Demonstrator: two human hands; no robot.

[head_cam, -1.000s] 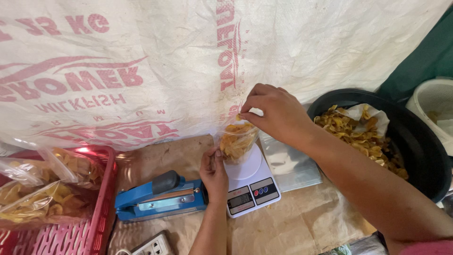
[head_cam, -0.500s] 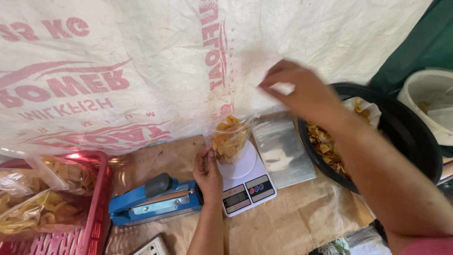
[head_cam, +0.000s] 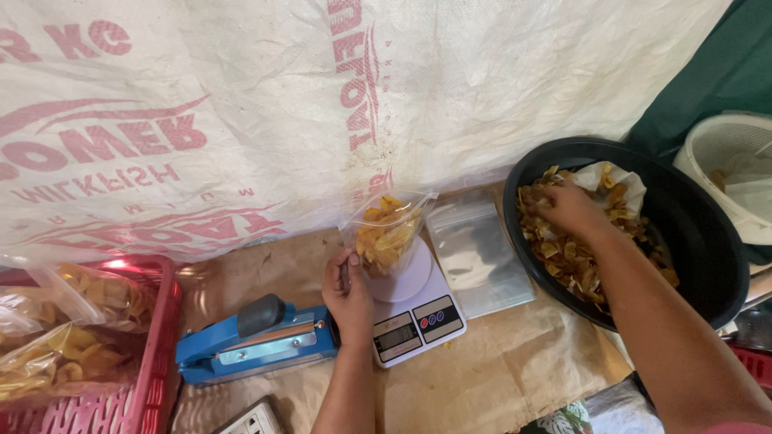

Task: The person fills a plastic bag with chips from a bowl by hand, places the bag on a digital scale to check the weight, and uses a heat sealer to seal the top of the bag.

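Observation:
A clear plastic bag of yellow chips (head_cam: 388, 235) stands open on a small white kitchen scale (head_cam: 410, 309). My left hand (head_cam: 347, 289) grips the bag's near edge and holds it upright. My right hand (head_cam: 569, 207) reaches into a large black basin (head_cam: 691, 233) and rests on the loose chips (head_cam: 575, 257) piled inside, fingers curled among them. Whether it holds any chips I cannot tell for sure.
A blue heat sealer (head_cam: 257, 341) lies left of the scale. A stack of empty clear bags (head_cam: 478, 257) lies between scale and basin. A red basket (head_cam: 153, 354) at the left holds filled chip bags. A white printed sack hangs behind; a white basket (head_cam: 728, 173) sits at far right.
My right hand left the top of the bag on the scale and moved right, down into the black basin of chips. The left hand stayed on the bag.

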